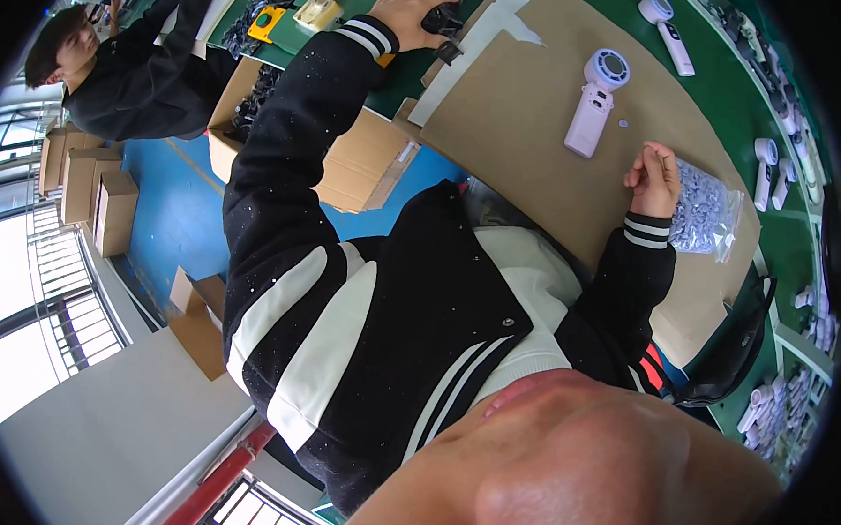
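My left hand (415, 15) is stretched far out to the upper left, fingers spread at a cluster of dark parts (444, 19) beside the cardboard. It touches them, and no firm grip shows. My right hand (654, 179) rests over the cardboard-covered worktop (513, 118) with its fingers curled together; whatever they hold, if anything, is hidden. Right beside it lies a clear bag of small lavender parts (705, 214). A pink handheld fan (588, 121) with a round lavender head lies in front, between my hands. Close to the fan is a small lavender piece (623, 123).
Another handheld fan (669, 36) lies on the green bench at the far right, with more fans (764, 174) along its edge. A black bag (739, 356) sits near the right corner. An open carton (364, 162) stands by my left arm. A co-worker (140, 73) is at upper left.
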The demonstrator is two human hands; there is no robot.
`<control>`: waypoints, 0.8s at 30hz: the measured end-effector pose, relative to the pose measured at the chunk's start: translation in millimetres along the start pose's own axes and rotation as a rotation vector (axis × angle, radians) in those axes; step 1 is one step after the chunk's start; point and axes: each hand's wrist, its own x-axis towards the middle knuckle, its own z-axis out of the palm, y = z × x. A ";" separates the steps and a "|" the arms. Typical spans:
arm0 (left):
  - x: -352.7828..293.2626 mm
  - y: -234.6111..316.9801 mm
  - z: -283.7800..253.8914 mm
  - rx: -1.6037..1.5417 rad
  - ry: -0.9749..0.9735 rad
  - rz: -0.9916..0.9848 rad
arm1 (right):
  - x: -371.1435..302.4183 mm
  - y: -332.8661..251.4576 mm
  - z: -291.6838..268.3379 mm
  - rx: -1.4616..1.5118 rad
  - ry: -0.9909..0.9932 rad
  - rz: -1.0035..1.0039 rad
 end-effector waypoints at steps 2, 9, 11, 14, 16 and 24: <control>-14.8 -22.5 14.2 -0.067 0.066 -0.116 | 2.4 2.3 2.3 -0.055 -0.021 0.003; -131.7 -121.0 37.6 -0.261 0.312 -0.576 | -0.2 -1.8 4.8 -0.198 -0.047 -0.013; -176.9 -149.1 17.5 -0.305 0.396 -0.691 | -1.2 -2.1 7.1 -0.274 -0.030 -0.029; -240.2 -176.8 -13.2 -0.357 0.525 -0.859 | 1.8 -1.5 12.5 -0.318 -0.037 -0.029; -258.0 -183.6 -9.8 -0.416 0.602 -0.955 | 0.8 -3.3 13.5 -0.330 -0.003 -0.038; -341.3 -136.4 97.8 -0.321 -0.176 -1.016 | 7.6 -1.3 17.7 -0.410 0.038 -0.052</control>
